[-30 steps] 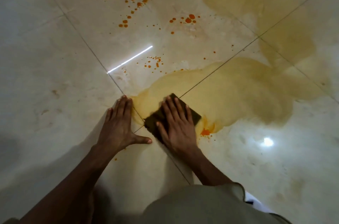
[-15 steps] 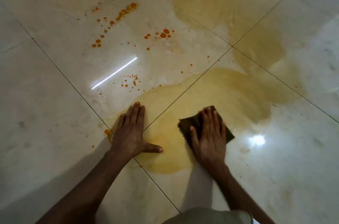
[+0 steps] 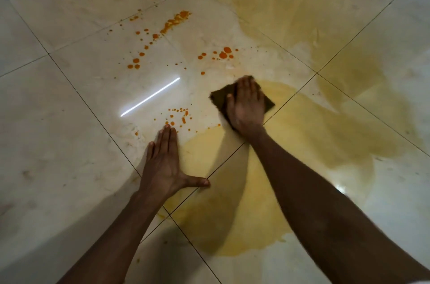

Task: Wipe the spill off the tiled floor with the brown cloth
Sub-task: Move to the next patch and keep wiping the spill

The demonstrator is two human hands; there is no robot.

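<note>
Right hand (image 3: 246,104) flat on brown cloth (image 3: 221,96), fingers together, pressing it onto the tiled floor (image 3: 58,132) at the far-left edge of the yellow spill (image 3: 302,139). Left hand (image 3: 164,165) flat on floor at the spill's left edge, fingers together, thumb splayed. Orange droplets (image 3: 174,22) beyond the spill.

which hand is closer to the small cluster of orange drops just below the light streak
Left. The left hand lies flat with its fingertips right at the lower edge of the orange drops. The right hand, pressing the brown cloth, is off to the cluster's right, clearly apart from it.
</note>
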